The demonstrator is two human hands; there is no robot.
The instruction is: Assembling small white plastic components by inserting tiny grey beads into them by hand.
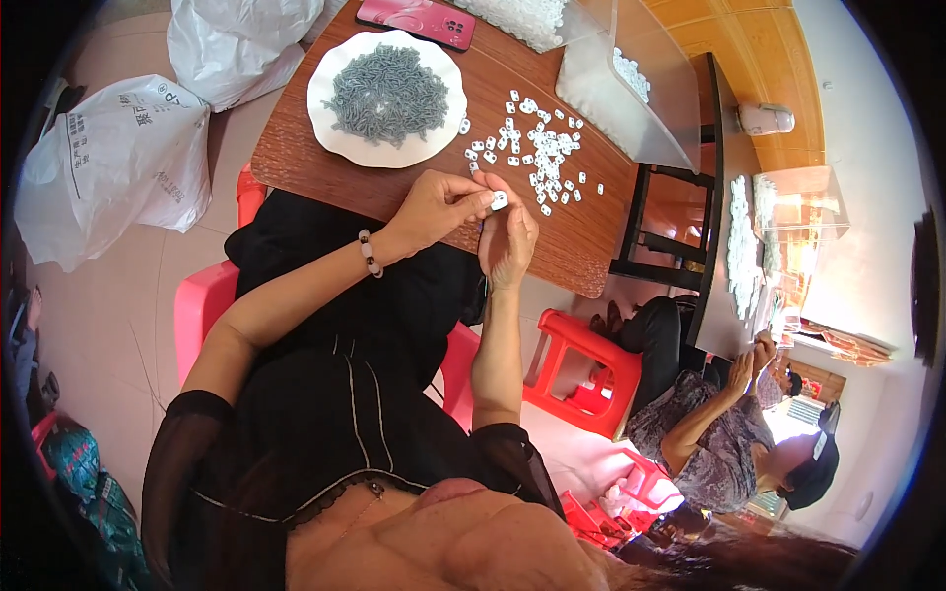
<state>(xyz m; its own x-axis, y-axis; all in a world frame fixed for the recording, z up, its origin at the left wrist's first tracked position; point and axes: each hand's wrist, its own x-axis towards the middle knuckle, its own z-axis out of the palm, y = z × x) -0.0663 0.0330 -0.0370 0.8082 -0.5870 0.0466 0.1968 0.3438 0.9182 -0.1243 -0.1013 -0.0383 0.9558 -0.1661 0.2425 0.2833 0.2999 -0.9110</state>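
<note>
Just past the near edge of the table, my hands meet around a small white plastic piece [500, 200] with dark holes. My left hand [439, 210], with a beaded bracelet on its wrist, is closed, pinching the piece between thumb and fingertips. Beside it my right hand [507, 236] is curled, its fingers behind the same piece. Many like white two-hole pieces [547, 153] lie scattered on the brown table [581, 241] beyond my hands. A white scalloped plate [330, 138] at the left holds a heap of small grey rod-like pieces [387, 96].
A pink phone [419, 22] lies at the far edge. Clear bins [641, 108] of white pieces stand far right. White sacks [118, 167] sit on the floor at left. To the right, a red stool [586, 374] stands near another person [714, 433] working at a dark table.
</note>
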